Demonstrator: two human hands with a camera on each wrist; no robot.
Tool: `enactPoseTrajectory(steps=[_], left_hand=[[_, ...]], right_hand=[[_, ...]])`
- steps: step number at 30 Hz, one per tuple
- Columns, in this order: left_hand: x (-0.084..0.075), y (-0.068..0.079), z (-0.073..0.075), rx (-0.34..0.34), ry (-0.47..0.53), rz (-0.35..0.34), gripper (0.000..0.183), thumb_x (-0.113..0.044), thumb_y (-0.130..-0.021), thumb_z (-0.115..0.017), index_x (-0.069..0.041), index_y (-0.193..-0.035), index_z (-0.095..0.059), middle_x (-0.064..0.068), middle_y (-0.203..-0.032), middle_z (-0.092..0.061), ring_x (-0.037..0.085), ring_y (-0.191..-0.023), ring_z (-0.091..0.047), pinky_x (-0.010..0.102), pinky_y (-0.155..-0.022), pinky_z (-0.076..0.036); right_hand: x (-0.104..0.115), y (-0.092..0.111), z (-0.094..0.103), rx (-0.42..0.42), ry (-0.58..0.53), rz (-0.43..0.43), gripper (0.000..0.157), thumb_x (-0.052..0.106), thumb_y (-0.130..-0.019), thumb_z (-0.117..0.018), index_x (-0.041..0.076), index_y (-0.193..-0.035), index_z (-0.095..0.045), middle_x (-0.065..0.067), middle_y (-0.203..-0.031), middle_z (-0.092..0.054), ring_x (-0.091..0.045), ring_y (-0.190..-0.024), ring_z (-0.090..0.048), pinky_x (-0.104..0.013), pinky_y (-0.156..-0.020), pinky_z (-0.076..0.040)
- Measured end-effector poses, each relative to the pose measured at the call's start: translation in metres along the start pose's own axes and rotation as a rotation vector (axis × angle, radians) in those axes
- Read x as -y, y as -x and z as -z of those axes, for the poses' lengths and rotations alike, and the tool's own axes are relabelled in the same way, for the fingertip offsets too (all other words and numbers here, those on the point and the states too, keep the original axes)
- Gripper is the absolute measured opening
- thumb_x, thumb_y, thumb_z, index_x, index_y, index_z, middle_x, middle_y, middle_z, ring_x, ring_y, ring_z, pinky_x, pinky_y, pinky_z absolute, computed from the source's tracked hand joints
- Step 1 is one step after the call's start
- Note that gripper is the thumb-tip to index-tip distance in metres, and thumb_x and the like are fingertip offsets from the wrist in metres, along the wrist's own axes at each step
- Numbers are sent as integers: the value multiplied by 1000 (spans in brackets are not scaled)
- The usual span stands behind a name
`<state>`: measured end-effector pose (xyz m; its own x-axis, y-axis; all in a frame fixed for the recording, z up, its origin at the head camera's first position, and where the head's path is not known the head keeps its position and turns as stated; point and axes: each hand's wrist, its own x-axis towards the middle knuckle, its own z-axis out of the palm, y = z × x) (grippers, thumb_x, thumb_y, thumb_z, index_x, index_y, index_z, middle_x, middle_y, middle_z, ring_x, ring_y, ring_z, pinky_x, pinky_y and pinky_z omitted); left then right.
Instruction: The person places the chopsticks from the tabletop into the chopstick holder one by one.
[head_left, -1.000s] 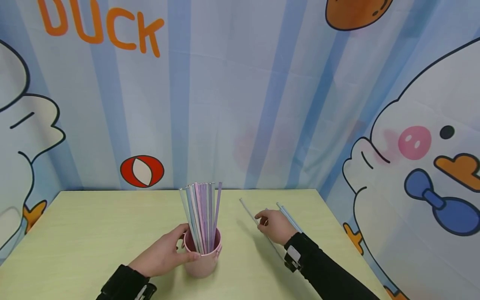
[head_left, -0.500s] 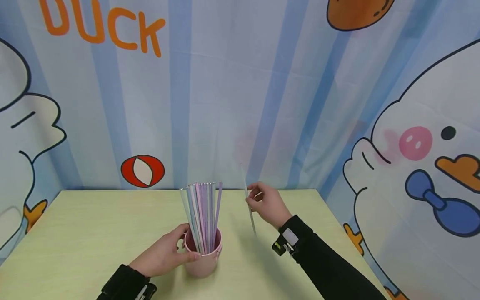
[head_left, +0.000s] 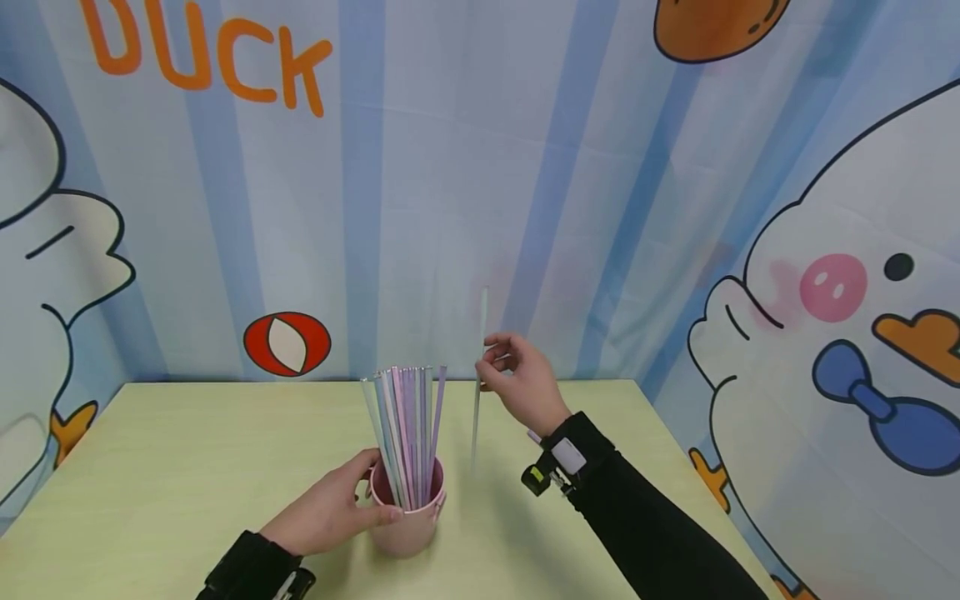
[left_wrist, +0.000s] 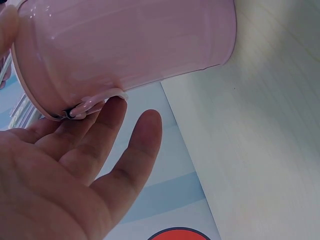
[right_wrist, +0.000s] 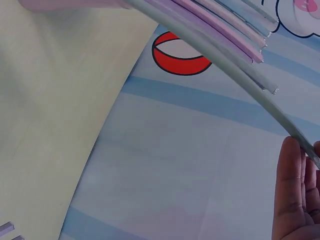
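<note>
My left hand (head_left: 330, 508) holds a small pink bucket (head_left: 405, 533) upright on the table, thumb at the front of its rim and fingers round the left side. In the left wrist view, fingertips touch the bucket's little handle (left_wrist: 97, 102). A bunch of pastel drinking straws (head_left: 408, 442), lilac, pink and bluish, stands in the bucket. To the right of it, my right hand (head_left: 521, 383) pinches one pale grey-green straw (head_left: 476, 421), held nearly vertical with its top above the fingers. In the right wrist view this straw (right_wrist: 250, 87) crosses in front of the bunch.
Behind the pale yellow table (head_left: 225, 450) hangs a blue striped duck curtain (head_left: 465, 183). Ends of lilac straws (right_wrist: 7, 229) lie on the table at the lower left of the right wrist view, and the right forearm covers that area in the head view.
My right hand has picked the pale straw up off the table, turned it from slanted to nearly upright, and moved left and up towards the bucket. The left hand and bucket stayed put.
</note>
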<state>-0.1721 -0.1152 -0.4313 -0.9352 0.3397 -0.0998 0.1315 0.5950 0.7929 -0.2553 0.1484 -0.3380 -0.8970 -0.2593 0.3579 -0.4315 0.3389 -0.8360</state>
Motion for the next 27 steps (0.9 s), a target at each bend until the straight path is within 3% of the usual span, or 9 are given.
enactPoseTrajectory(steps=[10, 17, 23, 27], left_hand=[[1, -1, 0, -5, -4, 8, 85, -46, -73, -78, -14, -141, -38, 8, -135, -51, 28, -116, -49, 56, -96, -46], [2, -1, 0, 0, 8, -3, 85, -46, -73, -78, -14, -141, -38, 8, -136, -50, 28, -116, -48, 57, -96, -46], [2, -1, 0, 1, 9, -9, 84, -45, -74, -78, -14, -141, -38, 9, -137, -49, 30, -117, -48, 57, -97, -46], [1, -1, 1, 3, 10, -11, 83, -44, -75, -77, -13, -141, -38, 9, -138, -49, 30, -117, -48, 57, -97, -45]], right_hand=[[42, 7, -15, 8, -85, 44, 30, -1, -91, -56, -7, -119, -48, -26, -99, -54, -35, -88, -58, -43, -76, -59], [7, -2, -31, 21, -101, 43, 29, 4, -91, -60, 0, -118, -50, -22, -99, -55, -29, -85, -59, -46, -75, -59], [-5, 0, -39, 27, -61, 43, 25, 8, -91, -62, 7, -115, -53, -13, -95, -57, -21, -82, -60, -34, -71, -60], [-9, 3, -43, 46, -46, 14, 26, 9, -91, -62, 8, -115, -53, -12, -95, -58, -21, -81, -59, -35, -71, -59]])
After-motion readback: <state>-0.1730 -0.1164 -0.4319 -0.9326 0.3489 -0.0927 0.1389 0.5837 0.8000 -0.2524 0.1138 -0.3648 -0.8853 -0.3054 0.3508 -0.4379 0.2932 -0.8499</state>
